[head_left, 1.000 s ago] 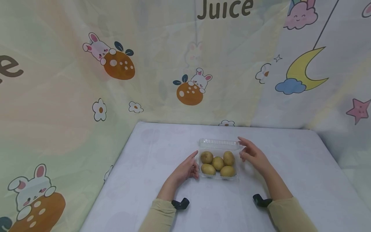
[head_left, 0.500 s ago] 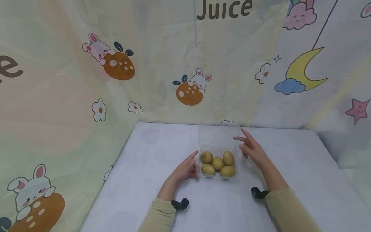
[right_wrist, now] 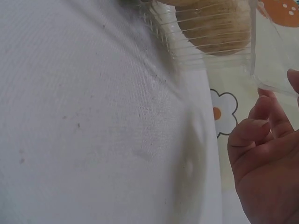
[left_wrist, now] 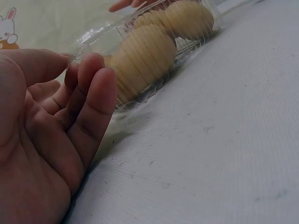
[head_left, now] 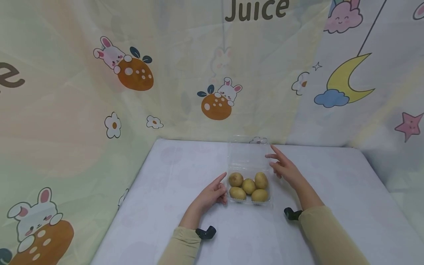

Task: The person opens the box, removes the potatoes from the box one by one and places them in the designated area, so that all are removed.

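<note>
A clear plastic clamshell box [head_left: 250, 201] stands on the table with its hinged lid [head_left: 249, 156] raised at the back. Inside lie several yellow-brown potatoes [head_left: 248, 186], seen through the ribbed wall in the left wrist view. My left hand [head_left: 212, 193] is at the box's left side; thumb and fingertips appear to pinch its rim. Beside the lid's right edge is my right hand [head_left: 289, 171], fingers mostly extended. In the right wrist view its fingertips [right_wrist: 265, 95] lie close to the lid; whether they press on it is hard to tell.
A white cloth covers the table [head_left: 159, 206]. Behind it hangs a printed curtain [head_left: 179, 73] with rabbits, flowers and a moon. Small black devices sit at both wrists, such as the one on the left wrist [head_left: 206, 232].
The lid's upper edge now stands higher than a second ago. My right hand has shifted up and slightly left beside it. The left hand and the potatoes have hardly moved.
</note>
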The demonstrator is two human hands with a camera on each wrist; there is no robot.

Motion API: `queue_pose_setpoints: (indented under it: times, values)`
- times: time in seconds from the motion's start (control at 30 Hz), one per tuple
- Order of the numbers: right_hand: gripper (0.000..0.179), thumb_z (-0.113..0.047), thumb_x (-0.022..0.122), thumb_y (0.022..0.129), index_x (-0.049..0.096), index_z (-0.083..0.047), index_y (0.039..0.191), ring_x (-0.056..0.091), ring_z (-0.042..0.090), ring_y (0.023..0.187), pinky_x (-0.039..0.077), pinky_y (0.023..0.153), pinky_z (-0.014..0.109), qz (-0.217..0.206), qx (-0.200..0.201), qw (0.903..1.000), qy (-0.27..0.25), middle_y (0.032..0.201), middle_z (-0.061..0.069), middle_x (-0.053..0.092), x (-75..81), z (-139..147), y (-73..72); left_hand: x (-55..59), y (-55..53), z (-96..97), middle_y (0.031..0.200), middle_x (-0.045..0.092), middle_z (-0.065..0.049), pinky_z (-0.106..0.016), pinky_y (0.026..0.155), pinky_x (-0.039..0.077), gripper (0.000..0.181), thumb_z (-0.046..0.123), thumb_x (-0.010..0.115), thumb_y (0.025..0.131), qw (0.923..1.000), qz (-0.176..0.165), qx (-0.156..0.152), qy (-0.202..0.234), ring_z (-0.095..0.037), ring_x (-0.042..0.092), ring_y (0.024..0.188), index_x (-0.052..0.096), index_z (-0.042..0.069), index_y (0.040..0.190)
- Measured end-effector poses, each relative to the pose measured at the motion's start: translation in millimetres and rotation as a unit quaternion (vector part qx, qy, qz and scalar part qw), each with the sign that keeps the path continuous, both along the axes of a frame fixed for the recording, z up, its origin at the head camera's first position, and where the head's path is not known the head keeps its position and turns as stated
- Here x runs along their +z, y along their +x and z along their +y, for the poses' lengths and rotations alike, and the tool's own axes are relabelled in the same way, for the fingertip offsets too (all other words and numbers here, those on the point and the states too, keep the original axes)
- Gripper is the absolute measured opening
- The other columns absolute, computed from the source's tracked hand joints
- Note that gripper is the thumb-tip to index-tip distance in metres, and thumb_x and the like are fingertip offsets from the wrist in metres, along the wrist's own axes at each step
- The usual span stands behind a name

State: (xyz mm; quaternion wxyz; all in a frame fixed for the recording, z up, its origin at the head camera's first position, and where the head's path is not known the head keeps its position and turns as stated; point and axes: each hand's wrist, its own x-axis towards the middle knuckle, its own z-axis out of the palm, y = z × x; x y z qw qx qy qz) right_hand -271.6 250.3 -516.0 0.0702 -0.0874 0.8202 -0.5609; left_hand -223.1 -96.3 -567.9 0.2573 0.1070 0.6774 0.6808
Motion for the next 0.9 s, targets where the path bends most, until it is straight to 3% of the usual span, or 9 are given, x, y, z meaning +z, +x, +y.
queue_pose_setpoints:
  times: [0.1,0.37,0.53,0.77,0.9]
  values:
    - [0.072,-0.021,0.053,0.103,0.012,-0.046,0.156,0.050,0.029,0.069,0.049,0.052,0.030,-0.015,-0.008,0.9998,0.014,0.148,0.016,0.046,-7.5,1.1,-6.1,-0.1,0.2,0.0,0.090,0.055,-0.004,-0.035,0.073,0.062,0.062,0.018,0.054,0.102,1.0000,0.003,0.000,0.001,-0.017,0.066,0.073,0.028,0.032,0.156]
    - [0.071,-0.027,0.052,0.103,0.010,-0.044,0.157,0.049,0.016,0.064,0.046,0.051,0.027,-0.037,-0.009,0.9986,0.038,0.140,0.020,0.048,-22.7,2.3,-18.5,-3.0,0.0,0.4,0.088,0.056,-0.004,-0.042,0.075,0.064,0.065,0.012,0.054,0.100,0.9997,0.009,0.005,0.020,-0.022,0.071,0.076,0.028,0.032,0.156]
    - [0.072,-0.032,0.052,0.102,0.008,-0.045,0.157,0.049,0.017,0.064,0.047,0.054,0.027,-0.053,-0.019,0.9964,0.064,0.137,0.018,0.050,-27.3,0.7,-21.8,-3.9,-0.1,1.6,0.088,0.056,-0.004,-0.042,0.075,0.064,0.065,0.011,0.053,0.100,0.9996,0.012,0.005,0.026,-0.022,0.072,0.076,0.028,0.030,0.156]
    - [0.072,-0.025,0.051,0.103,0.008,-0.032,0.160,0.048,0.019,0.063,0.045,0.051,0.028,-0.064,-0.011,0.9966,0.051,0.134,0.023,0.052,-26.5,-0.5,-22.8,-3.5,-0.1,1.7,0.088,0.057,-0.004,-0.042,0.074,0.064,0.064,0.009,0.053,0.100,0.9995,0.012,0.012,0.025,-0.023,0.072,0.076,0.029,0.031,0.155]
    - [0.073,-0.031,0.054,0.101,0.010,-0.033,0.160,0.048,0.014,0.065,0.044,0.051,0.026,-0.071,-0.019,0.9965,0.040,0.133,0.020,0.053,-26.0,-2.7,-21.2,-3.4,0.0,1.2,0.088,0.057,-0.005,-0.042,0.074,0.064,0.065,0.009,0.053,0.099,0.9995,0.015,0.011,0.027,-0.022,0.072,0.076,0.029,0.030,0.156]
